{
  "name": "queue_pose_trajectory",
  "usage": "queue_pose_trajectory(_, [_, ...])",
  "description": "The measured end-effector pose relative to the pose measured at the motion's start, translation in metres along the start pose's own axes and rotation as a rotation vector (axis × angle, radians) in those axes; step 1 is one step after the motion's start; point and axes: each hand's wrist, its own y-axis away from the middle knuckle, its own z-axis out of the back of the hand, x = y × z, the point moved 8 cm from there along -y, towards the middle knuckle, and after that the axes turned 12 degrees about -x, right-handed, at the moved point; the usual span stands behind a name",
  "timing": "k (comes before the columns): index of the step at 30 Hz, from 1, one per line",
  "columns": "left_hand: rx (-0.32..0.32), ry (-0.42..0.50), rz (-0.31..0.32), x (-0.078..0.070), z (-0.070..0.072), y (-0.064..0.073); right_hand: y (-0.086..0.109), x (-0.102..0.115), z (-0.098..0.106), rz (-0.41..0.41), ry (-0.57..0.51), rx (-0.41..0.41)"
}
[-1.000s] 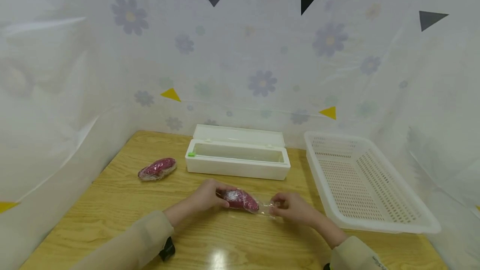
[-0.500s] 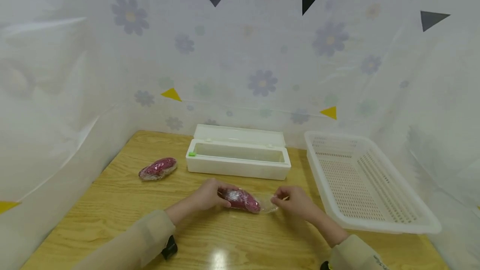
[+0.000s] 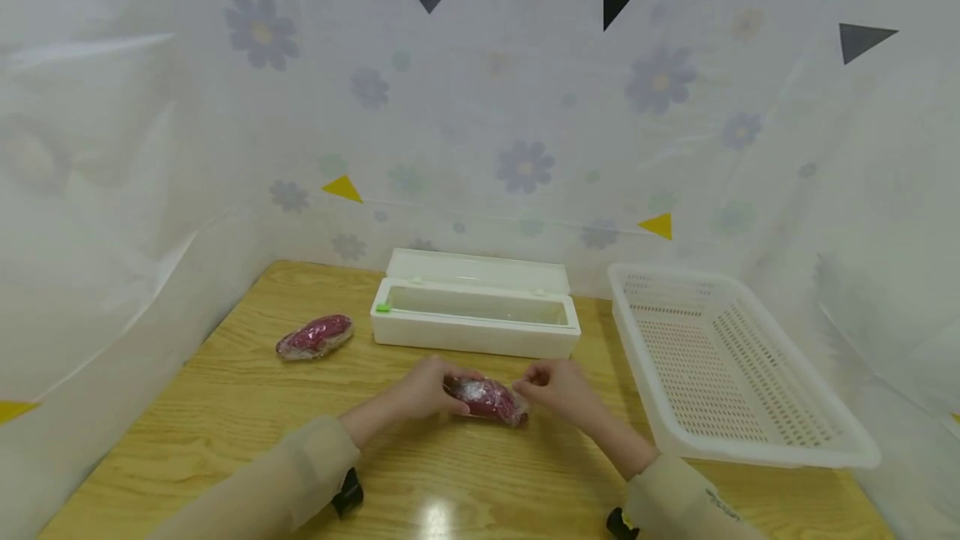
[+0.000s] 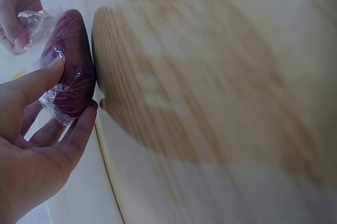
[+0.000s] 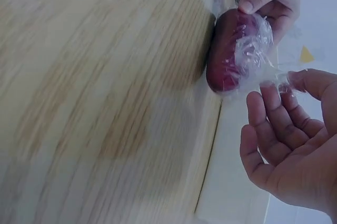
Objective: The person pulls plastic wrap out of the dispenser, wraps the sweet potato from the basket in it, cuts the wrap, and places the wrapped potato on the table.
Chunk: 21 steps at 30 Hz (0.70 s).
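Observation:
In the head view, a red-purple sweet potato point(image 3: 487, 401) in clear cling film lies low over the table, front of centre. My left hand point(image 3: 433, 388) grips its left end, thumb on the near side and fingers around the far side. At the other end my right hand point(image 3: 561, 390) pinches the loose tail of cling film point(image 5: 280, 80) between thumb and fingertips. The right wrist view shows that film drawn out from the sweet potato's end, its other fingers loosely bent. A second wrapped sweet potato point(image 3: 315, 338) rests at the table's left.
Behind the hands stands a long white box point(image 3: 476, 342), lid raised, with a green slider point(image 3: 383, 307) on its front edge. A white perforated basket point(image 3: 660, 407) occupies the right side of the wooden table point(image 3: 247, 440). Flower-patterned sheeting point(image 3: 450, 123) encloses the back and sides.
My right hand has moved left with the film tail, bringing it up against the sweet potato's right end. The left hand keeps its grip, shifted very slightly right.

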Motion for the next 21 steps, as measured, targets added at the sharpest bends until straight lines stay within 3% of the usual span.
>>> queue_pose_trajectory(10, [0.008, 0.011, 0.016, 0.0, -0.003, -0.001, 0.002, 0.003, -0.01, 0.002, -0.069, -0.01])
queue_pose_trajectory(16, [0.006, 0.015, 0.005, 0.002, -0.004, -0.001, 0.008, 0.002, -0.009, 0.104, -0.142, 0.033])
queue_pose_trajectory(21, [0.004, 0.025, 0.003, 0.003, -0.003, -0.001, 0.01, 0.004, -0.013, 0.198, -0.122, 0.051])
